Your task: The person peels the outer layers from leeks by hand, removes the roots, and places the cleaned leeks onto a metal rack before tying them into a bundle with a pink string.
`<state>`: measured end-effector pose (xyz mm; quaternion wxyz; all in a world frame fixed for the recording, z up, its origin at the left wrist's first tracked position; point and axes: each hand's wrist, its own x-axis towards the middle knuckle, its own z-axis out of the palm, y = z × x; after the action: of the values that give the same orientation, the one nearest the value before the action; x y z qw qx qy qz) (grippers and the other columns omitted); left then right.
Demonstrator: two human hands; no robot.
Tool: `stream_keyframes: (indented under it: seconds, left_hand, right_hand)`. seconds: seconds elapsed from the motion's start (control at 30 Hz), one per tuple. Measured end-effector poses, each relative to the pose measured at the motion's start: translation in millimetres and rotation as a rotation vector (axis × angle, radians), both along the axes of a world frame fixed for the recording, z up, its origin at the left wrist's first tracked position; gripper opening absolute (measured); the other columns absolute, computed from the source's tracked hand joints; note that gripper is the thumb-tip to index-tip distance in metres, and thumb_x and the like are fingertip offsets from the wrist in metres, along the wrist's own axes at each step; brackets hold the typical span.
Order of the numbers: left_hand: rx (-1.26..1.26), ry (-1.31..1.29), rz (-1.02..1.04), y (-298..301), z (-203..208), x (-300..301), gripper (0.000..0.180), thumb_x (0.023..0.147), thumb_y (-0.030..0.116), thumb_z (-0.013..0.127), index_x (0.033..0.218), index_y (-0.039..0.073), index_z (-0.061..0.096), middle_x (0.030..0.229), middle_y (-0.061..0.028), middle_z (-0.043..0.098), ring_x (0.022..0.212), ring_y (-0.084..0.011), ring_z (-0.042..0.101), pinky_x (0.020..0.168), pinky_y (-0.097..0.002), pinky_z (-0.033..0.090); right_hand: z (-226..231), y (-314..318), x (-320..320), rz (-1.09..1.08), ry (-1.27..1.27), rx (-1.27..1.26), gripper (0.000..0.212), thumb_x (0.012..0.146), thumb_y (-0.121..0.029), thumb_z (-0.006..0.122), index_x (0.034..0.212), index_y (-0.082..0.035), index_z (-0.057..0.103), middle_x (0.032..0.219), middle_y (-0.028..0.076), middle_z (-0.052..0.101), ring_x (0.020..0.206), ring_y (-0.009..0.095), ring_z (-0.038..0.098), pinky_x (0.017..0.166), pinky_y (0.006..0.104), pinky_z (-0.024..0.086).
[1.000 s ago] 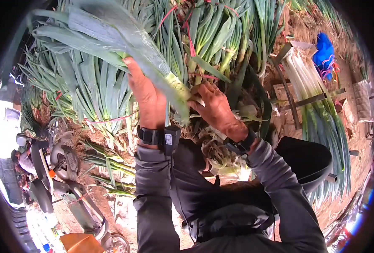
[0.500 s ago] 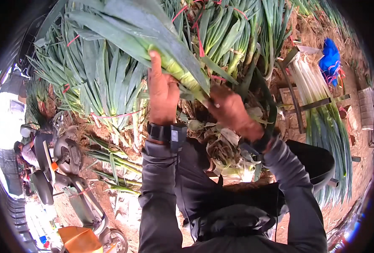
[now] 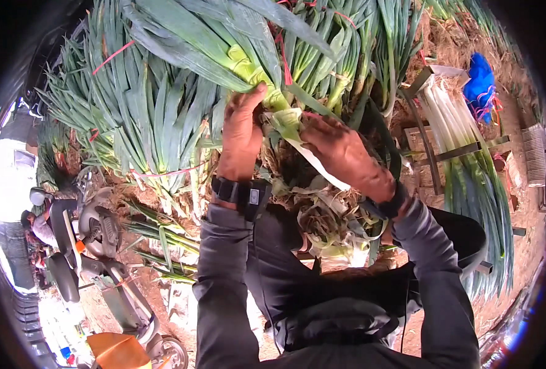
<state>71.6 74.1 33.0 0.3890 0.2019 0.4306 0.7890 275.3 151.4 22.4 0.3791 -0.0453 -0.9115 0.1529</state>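
My left hand (image 3: pixel 241 132) grips a large leek (image 3: pixel 205 43) by its pale stalk, green leaves fanning up and left. My right hand (image 3: pixel 340 154) pinches a loose pale outer leaf (image 3: pixel 307 150) hanging from the stalk's base. A dark watch (image 3: pixel 239 192) sits on my left wrist. Below the hands lies a heap of stripped leaves and roots (image 3: pixel 328 221) over my lap.
Bundled leeks tied with red string (image 3: pixel 144 117) pile up at left and behind. Trimmed leeks lie in a wooden rack (image 3: pixel 463 154) at right, near a blue cloth (image 3: pixel 481 83). A motor scooter (image 3: pixel 94 246) stands at lower left. A black tub (image 3: pixel 463 237) sits by my right arm.
The leek has moved up and right with my left hand. My right hand has slid lower along the stalk, pulling an outer leaf downward.
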Motion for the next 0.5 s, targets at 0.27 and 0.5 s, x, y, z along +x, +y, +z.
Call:
stream_keyframes:
  seconds: [0.27,0.5]
  left_hand:
    - [0.076,-0.056,0.053,8.3,-8.7,5.0,0.021,0.091,0.010,0.073,0.111,0.009,0.067,0.107,-0.0032,0.070,0.098,-0.0195,0.067,0.086,-0.0360,0.053]
    - [0.245,-0.113,0.003,19.3,-11.8,15.8,0.030,0.096,0.012,0.067,0.125,0.009,0.059,0.119,-0.0027,0.065,0.109,-0.0234,0.066,0.102,-0.0454,0.050]
  right_hand:
    - [-11.7,-4.2,51.3,0.067,-0.235,0.223,0.040,0.070,-0.014,0.066,0.110,-0.011,0.065,0.119,0.005,0.060,0.103,0.022,0.058,0.090,0.0345,0.049]
    - [-15.4,4.8,43.8,0.263,-0.263,0.215,0.034,0.078,-0.014,0.061,0.112,-0.013,0.062,0.133,0.005,0.059,0.130,0.025,0.052,0.106,0.0349,0.044]
